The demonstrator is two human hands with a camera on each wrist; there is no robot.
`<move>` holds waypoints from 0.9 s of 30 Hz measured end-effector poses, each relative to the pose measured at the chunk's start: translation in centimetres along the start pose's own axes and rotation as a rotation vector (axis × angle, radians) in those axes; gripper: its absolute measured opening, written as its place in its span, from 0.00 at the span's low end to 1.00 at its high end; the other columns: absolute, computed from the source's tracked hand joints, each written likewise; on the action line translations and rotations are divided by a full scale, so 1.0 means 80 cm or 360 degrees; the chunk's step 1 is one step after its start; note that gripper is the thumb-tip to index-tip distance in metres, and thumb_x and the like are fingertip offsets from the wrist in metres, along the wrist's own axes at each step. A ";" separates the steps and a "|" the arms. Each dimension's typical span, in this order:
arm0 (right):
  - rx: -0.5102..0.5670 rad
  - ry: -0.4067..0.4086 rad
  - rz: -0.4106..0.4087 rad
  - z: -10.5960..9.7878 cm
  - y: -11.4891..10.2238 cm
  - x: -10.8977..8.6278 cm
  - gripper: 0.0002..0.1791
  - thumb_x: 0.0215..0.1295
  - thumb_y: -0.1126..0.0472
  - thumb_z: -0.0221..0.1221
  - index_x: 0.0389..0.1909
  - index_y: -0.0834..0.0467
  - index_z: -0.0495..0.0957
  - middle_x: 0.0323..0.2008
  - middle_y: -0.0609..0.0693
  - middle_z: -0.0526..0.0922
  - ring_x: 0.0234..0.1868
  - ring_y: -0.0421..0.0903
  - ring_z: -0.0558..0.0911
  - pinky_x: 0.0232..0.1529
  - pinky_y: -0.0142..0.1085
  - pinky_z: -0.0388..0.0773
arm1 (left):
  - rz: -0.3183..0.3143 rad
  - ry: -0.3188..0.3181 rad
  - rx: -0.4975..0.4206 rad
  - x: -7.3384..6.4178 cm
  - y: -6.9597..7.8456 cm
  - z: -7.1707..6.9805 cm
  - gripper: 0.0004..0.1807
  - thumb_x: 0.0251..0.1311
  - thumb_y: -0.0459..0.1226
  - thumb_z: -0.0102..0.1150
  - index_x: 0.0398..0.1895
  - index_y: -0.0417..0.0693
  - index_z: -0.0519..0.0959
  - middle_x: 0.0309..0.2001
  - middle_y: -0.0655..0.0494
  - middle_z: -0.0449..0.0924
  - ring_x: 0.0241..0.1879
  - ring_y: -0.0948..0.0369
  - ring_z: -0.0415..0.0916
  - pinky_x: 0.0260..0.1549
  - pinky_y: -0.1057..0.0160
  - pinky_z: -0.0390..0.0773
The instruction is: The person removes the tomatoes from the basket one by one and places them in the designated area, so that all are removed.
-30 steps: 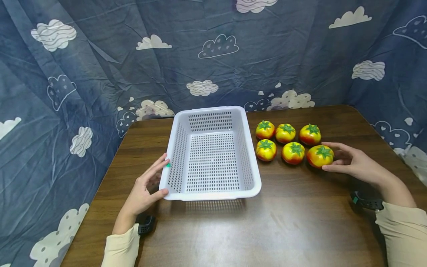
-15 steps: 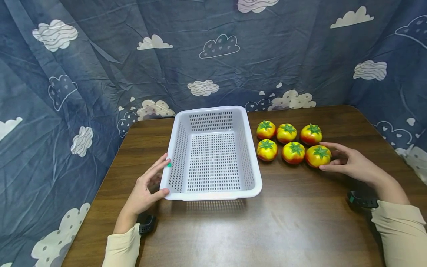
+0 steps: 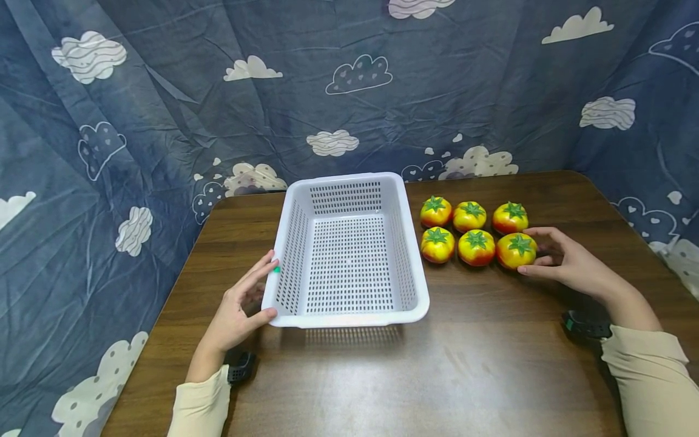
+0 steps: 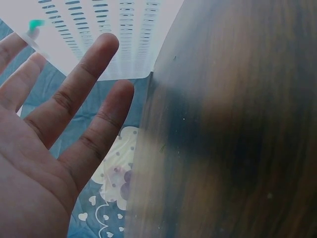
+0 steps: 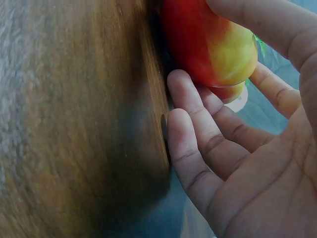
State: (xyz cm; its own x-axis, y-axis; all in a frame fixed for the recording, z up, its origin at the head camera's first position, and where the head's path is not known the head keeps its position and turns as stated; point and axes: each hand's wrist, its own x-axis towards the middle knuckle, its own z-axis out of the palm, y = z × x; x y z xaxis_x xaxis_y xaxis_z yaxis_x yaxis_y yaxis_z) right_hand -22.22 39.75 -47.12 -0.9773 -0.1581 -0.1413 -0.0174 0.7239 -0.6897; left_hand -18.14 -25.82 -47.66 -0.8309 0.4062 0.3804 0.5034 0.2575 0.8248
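My right hand (image 3: 584,264) has its thumb and index finger around the right side of a yellow-and-red toy tomato (image 3: 516,250) with a green leafy top. In the right wrist view the tomato (image 5: 210,47) lies between thumb and fingers, low over the table. It is at the right end of the near row, beside the middle tomato (image 3: 477,248). On the left, my left hand (image 3: 235,315) rests at the left rim of a white perforated plastic basket (image 3: 349,320). Its fingers (image 4: 64,101) are fairly straight along the outside of the basket, thumb at the near corner.
A third near tomato (image 3: 437,245) lies close to the basket's right wall. Behind it stands a far row of three tomatoes (image 3: 469,216). All rest on a dark wooden table (image 3: 464,364). A blue cloud-patterned curtain (image 3: 284,109) hangs behind the table and along its sides.
My right hand has slid its tomato a little left, up to the middle one, which has also shifted slightly left. The left hand and the basket stay in place.
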 end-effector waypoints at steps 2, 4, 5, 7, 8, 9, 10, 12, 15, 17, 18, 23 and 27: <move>-0.0007 -0.0003 -0.0002 -0.001 0.000 0.000 0.47 0.74 0.51 0.68 0.82 0.62 0.53 0.68 0.74 0.73 0.44 0.23 0.77 0.44 0.19 0.73 | 0.0004 -0.0001 0.0007 0.001 -0.002 0.000 0.44 0.60 0.33 0.76 0.81 0.45 0.69 0.86 0.49 0.57 0.50 0.63 0.86 0.47 0.64 0.86; -0.0008 -0.0001 -0.0003 -0.001 0.000 -0.001 0.48 0.73 0.52 0.69 0.83 0.62 0.53 0.68 0.73 0.73 0.45 0.23 0.77 0.44 0.19 0.73 | -0.0002 -0.0002 0.0013 0.002 -0.002 0.000 0.45 0.60 0.33 0.76 0.81 0.46 0.69 0.86 0.49 0.57 0.51 0.63 0.86 0.48 0.64 0.86; -0.0010 -0.0001 -0.0003 -0.001 0.001 -0.002 0.48 0.73 0.52 0.69 0.83 0.62 0.53 0.67 0.73 0.73 0.45 0.24 0.78 0.44 0.19 0.73 | -0.0009 -0.0005 0.0016 0.002 -0.001 0.000 0.45 0.60 0.32 0.76 0.81 0.47 0.69 0.86 0.50 0.57 0.51 0.63 0.86 0.48 0.64 0.86; -0.0002 -0.0005 -0.0003 0.000 0.001 -0.003 0.48 0.73 0.52 0.69 0.83 0.62 0.52 0.68 0.73 0.72 0.46 0.24 0.78 0.44 0.19 0.74 | -0.0016 -0.0008 0.0024 0.003 0.001 -0.001 0.45 0.59 0.31 0.76 0.81 0.47 0.69 0.86 0.50 0.57 0.52 0.63 0.86 0.49 0.64 0.86; 0.0003 -0.0008 -0.0003 0.000 0.001 -0.004 0.49 0.73 0.52 0.69 0.83 0.62 0.52 0.68 0.73 0.72 0.46 0.25 0.79 0.44 0.19 0.74 | -0.0026 -0.0008 0.0025 0.003 0.003 -0.002 0.46 0.58 0.30 0.76 0.81 0.48 0.69 0.86 0.51 0.57 0.51 0.63 0.86 0.49 0.64 0.86; 0.0003 -0.0011 -0.0004 0.000 0.001 -0.004 0.49 0.73 0.52 0.69 0.83 0.62 0.52 0.69 0.74 0.72 0.47 0.25 0.79 0.44 0.19 0.73 | -0.0033 -0.0008 0.0027 0.003 0.005 -0.003 0.46 0.57 0.29 0.76 0.81 0.48 0.69 0.86 0.51 0.57 0.51 0.63 0.86 0.49 0.65 0.86; -0.0001 -0.0012 -0.0005 0.001 0.001 -0.005 0.49 0.73 0.52 0.69 0.83 0.62 0.52 0.69 0.74 0.72 0.47 0.25 0.79 0.44 0.19 0.73 | -0.0043 -0.0009 0.0030 0.004 0.006 -0.004 0.46 0.57 0.29 0.76 0.81 0.49 0.69 0.86 0.52 0.57 0.51 0.63 0.85 0.49 0.65 0.86; -0.0001 -0.0012 -0.0010 0.000 0.000 -0.006 0.48 0.74 0.52 0.69 0.83 0.62 0.52 0.69 0.74 0.71 0.47 0.24 0.78 0.44 0.18 0.73 | -0.0051 -0.0008 0.0035 0.004 0.010 -0.005 0.47 0.56 0.28 0.76 0.81 0.49 0.69 0.86 0.52 0.58 0.51 0.63 0.85 0.48 0.65 0.86; -0.0015 0.0005 -0.0023 -0.001 -0.001 -0.007 0.48 0.74 0.52 0.68 0.83 0.63 0.53 0.69 0.75 0.71 0.47 0.22 0.77 0.44 0.17 0.71 | -0.0059 -0.0007 0.0044 0.006 0.014 -0.007 0.47 0.55 0.27 0.76 0.80 0.49 0.70 0.86 0.53 0.59 0.51 0.63 0.85 0.49 0.65 0.86; -0.0021 0.0024 -0.0033 -0.003 -0.001 -0.008 0.47 0.74 0.52 0.68 0.83 0.63 0.53 0.69 0.74 0.71 0.49 0.27 0.81 0.44 0.16 0.71 | -0.0058 -0.0003 0.0049 0.008 0.016 -0.008 0.46 0.56 0.26 0.76 0.80 0.48 0.70 0.85 0.53 0.60 0.51 0.63 0.85 0.49 0.65 0.86; -0.0022 0.0030 -0.0038 -0.003 -0.001 -0.009 0.47 0.75 0.53 0.68 0.83 0.64 0.53 0.69 0.74 0.70 0.51 0.34 0.84 0.44 0.15 0.71 | -0.0054 0.0001 0.0055 0.009 0.017 -0.008 0.46 0.56 0.27 0.76 0.80 0.48 0.70 0.85 0.52 0.60 0.51 0.63 0.85 0.49 0.65 0.86; -0.0009 0.0046 -0.0045 -0.004 -0.003 -0.014 0.46 0.77 0.53 0.65 0.83 0.65 0.51 0.72 0.76 0.66 0.66 0.75 0.74 0.43 0.14 0.68 | -0.0050 0.0010 0.0097 0.011 0.019 -0.008 0.44 0.58 0.28 0.75 0.80 0.47 0.71 0.84 0.51 0.62 0.50 0.62 0.85 0.49 0.66 0.86; -0.0001 0.0051 -0.0048 -0.005 -0.004 -0.017 0.45 0.77 0.53 0.65 0.82 0.65 0.51 0.73 0.77 0.64 0.67 0.79 0.72 0.43 0.14 0.68 | -0.0061 0.0014 0.0136 0.010 0.020 -0.009 0.44 0.58 0.28 0.74 0.79 0.49 0.71 0.84 0.52 0.62 0.51 0.63 0.86 0.48 0.66 0.86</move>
State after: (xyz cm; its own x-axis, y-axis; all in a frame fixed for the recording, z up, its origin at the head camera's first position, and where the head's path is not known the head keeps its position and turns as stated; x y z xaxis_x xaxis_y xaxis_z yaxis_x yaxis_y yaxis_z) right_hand -20.96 39.97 -46.44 -0.9826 -0.1581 -0.0975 -0.0471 0.7195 -0.6929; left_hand -18.19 -25.67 -45.74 -0.8516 0.3872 0.3532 0.4895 0.3470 0.8000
